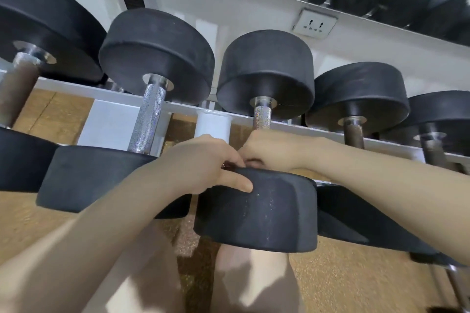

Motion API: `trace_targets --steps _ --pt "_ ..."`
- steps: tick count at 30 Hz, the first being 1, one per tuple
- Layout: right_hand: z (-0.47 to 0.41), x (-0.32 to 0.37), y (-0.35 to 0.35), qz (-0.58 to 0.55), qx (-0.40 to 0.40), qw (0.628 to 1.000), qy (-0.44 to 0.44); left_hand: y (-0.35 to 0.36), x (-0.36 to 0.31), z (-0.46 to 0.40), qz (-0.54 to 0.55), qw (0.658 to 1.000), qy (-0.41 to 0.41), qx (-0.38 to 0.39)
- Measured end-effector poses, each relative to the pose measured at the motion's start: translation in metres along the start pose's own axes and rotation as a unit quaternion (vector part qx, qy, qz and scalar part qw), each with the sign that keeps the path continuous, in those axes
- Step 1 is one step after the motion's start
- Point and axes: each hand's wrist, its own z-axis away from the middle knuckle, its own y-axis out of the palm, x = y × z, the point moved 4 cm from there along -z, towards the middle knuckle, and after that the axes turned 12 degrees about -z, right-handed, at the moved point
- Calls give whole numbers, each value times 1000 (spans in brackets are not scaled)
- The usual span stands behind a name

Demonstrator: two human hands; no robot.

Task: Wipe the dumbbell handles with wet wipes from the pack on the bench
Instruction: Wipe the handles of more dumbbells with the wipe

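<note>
Hands meet: our left hand (203, 162) rests straight fingers (239, 181) on the dumbbell (256, 213); our right hand (269, 150) curls round its handle (262, 117).

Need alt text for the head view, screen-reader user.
Both hands meet at the handle of a black dumbbell on a white rack: the right hand curls around the handle, the left hand rests fingers on its near head. More dumbbells sit alongside.

Both hands, left hand (201, 162) and right hand (269, 150), reach the dumbbell handle (262, 118).
</note>
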Motion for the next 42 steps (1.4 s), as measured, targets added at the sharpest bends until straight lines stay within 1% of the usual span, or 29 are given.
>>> trace_targets --steps 2,3,6,7,8,10,11,12,14,17,19,20,21,22,23,24,25,26,27,28,29,30,31,33,35,36,37,40,42 --pt "8 -5 -8 -76 -36 996 -26 -1 1 0 11 1000 -6 0" --pt "9 -9 -16 -86 -75 993 -39 -2 1 -1 18 1000 -3 3" --pt "3 -25 -45 16 -257 965 -54 -5 -2 -3 35 999 17 21" --pt "-1 -29 -49 64 -284 956 -39 -6 -3 -3 31 999 22 27" --pt "-7 -32 -49 106 -268 957 -10 -6 -3 -4 25 999 26 31" --pt "-17 -41 -43 163 -168 970 67 -6 -5 -4 18 999 28 30" --pt "-19 -43 -39 189 -128 970 88 -6 -5 -4 18 999 29 30" --pt "-19 -43 -35 202 -113 968 94 -6 -6 -3 16 999 30 32" --pt "-15 -38 -30 146 -114 980 76 -6 -5 -3 14 999 33 32" --pt "-1 -18 -7 26 -58 997 35 -5 -3 -2 4 999 31 29" --pt "13 -11 4 -116 -40 992 34 -4 -3 -2 1 999 37 28" --pt "23 -10 3 -219 -39 974 46 -4 -4 -2 1 999 42 27" --pt "32 -12 -2 -323 -54 943 59 -5 -5 -1 1 999 45 28" --pt "40 -17 -8 -409 -95 904 78 -6 -5 -1 0 998 48 32" --pt "48 -26 -14 -463 -174 863 106 -8 -6 -1 -5 998 50 38" --pt "56 -38 -19 -488 -281 814 142 -10 -7 -1 -9 998 50 44" --pt "63 -54 -21 -505 -389 749 179 -11 -8 -1 -12 998 49 50" --pt "68 -69 -20 -536 -470 667 216 -12 -11 -2 -9 998 44 54" --pt "69 -81 -15 -570 -515 591 246 -12 -13 -4 -3 998 37 55" --pt "66 -91 -9 -591 -529 543 274 -12 -15 -7 1 998 29 51" --pt "61 -100 -4 -599 -522 524 306 -11 -16 -10 1 999 18 44" --pt "53 -99 -1 -604 -499 522 337 -11 -16 -14 -3 999 9 39" --pt "44 -96 1 -605 -479 530 352 -11 -15 -16 -7 999 5 38" --pt "22 -83 1 -644 -438 535 327 -11 -15 -17 -11 999 1 42" --pt "8 -78 3 -689 -432 502 294 -13 -16 -17 -13 999 -3 46" --pt "8 -77 5 -686 -426 511 294 -13 -16 -17 -14 999 -4 46" --pt "13 -73 9 -683 -404 533 294 -14 -17 -17 -13 999 -3 44" --pt "29 -73 39 -704 -312 568 293 -13 -15 -17 -1 999 -13 38" --pt "37 -69 53 -679 -242 621 307 -12 -13 -17 6 999 -23 34"
